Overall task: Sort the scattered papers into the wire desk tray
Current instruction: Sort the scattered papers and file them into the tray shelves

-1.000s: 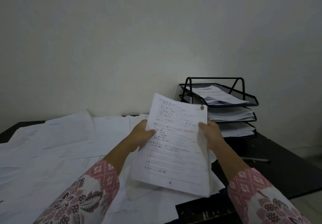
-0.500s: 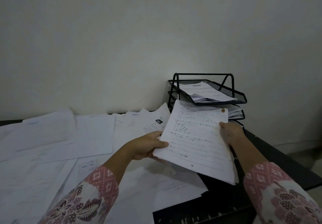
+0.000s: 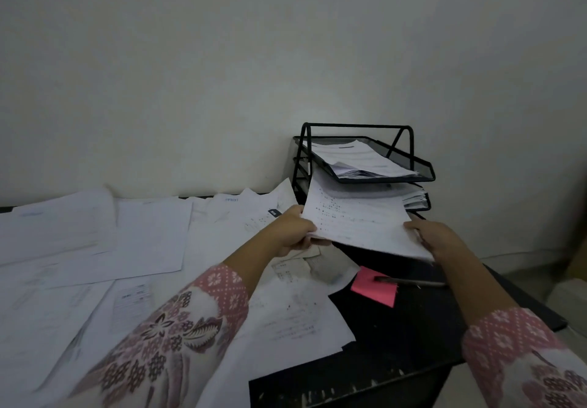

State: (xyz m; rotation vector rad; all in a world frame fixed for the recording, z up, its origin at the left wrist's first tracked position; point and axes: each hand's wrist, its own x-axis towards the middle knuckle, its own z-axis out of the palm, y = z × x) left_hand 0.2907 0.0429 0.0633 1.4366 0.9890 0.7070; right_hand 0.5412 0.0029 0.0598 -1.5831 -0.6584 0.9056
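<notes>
Since half a second ago the printed white sheet (image 3: 359, 223) has tipped flatter and gone further right, its far edge now at the middle tier of the black wire desk tray (image 3: 409, 171). The left hand (image 3: 293, 233) pinches its near-left corner and the right hand (image 3: 433, 237) grips its right edge. Loose white papers (image 3: 127, 242) cover the black desk (image 3: 397, 337), where a pink sticky note (image 3: 374, 290) lies under a dark pen (image 3: 409, 281), against a plain pale wall (image 3: 222, 74).

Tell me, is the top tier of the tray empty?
No, the top tier of the tray already holds a stack of papers.
</notes>
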